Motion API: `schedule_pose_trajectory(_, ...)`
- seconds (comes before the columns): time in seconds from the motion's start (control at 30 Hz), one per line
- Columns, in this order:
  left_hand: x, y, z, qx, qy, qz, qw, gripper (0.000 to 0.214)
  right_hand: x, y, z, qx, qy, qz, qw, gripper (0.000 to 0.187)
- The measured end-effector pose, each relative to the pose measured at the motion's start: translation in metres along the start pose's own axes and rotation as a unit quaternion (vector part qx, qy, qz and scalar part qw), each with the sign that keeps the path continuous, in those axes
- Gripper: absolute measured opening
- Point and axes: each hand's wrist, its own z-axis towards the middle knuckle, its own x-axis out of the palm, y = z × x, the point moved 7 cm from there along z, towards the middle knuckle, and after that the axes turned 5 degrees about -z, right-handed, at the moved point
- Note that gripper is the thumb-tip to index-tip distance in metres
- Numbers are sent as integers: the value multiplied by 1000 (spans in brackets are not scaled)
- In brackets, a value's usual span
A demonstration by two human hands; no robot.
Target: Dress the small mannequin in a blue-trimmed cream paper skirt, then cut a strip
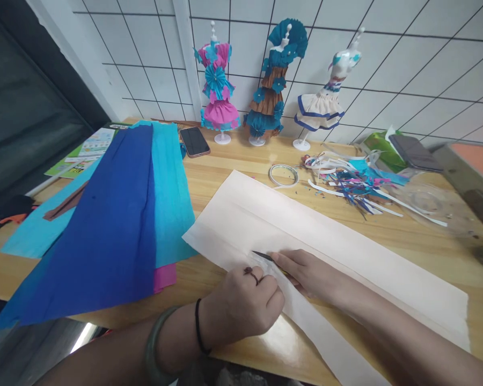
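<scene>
A long sheet of white crepe paper [338, 252] lies across the wooden table [209, 182]. My right hand [309, 273] is closed round a pair of scissors [263, 256] whose dark tip pokes out to the left, in the paper near its front left end. My left hand [245, 308] is curled in a fist beside it, pinching the paper's near strip. It wears a ring, a black band and a green bangle.
Dark blue [104, 236], light blue [173, 193] and pink crepe sheets lie at the left. Three small dress forms in paper dresses [219, 80] [276, 80] [326, 102] stand along the tiled wall. A phone [194, 141], tape roll [284, 175] and paper scraps [354, 185] sit behind.
</scene>
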Motion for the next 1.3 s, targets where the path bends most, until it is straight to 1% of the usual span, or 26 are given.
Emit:
schedule_pose_trajectory(0.2, 0, -1, -1, 0, 2, 10, 1000, 17, 2, -2, 1, 0, 5, 23, 1000, 52)
schedule_pose_trajectory(0.43, 0, 0, -2, -1, -5, 7, 1000, 17, 2, 7, 1, -4, 0, 3, 1000, 53)
schedule_pose_trajectory(0.6, -2, 0, -1, -1, -10, 8, 1000, 17, 2, 5, 2, 8, 0, -8, 1000, 52)
schedule_pose_trajectory(0.83, -1, -2, -2, 9, 6, 6, 1000, 14, 0, 10, 3, -12, -19, -36, 999, 50)
schedule_pose_trajectory(1.13, -2, -3, -2, 6, -16, 7, 1000, 12, 2, 12, 6, -36, -2, -26, 999, 48)
schedule_pose_trajectory(1.3, -2, -2, -3, 5, -12, 6, 1000, 13, 2, 12, 6, -37, 1, -34, 999, 48)
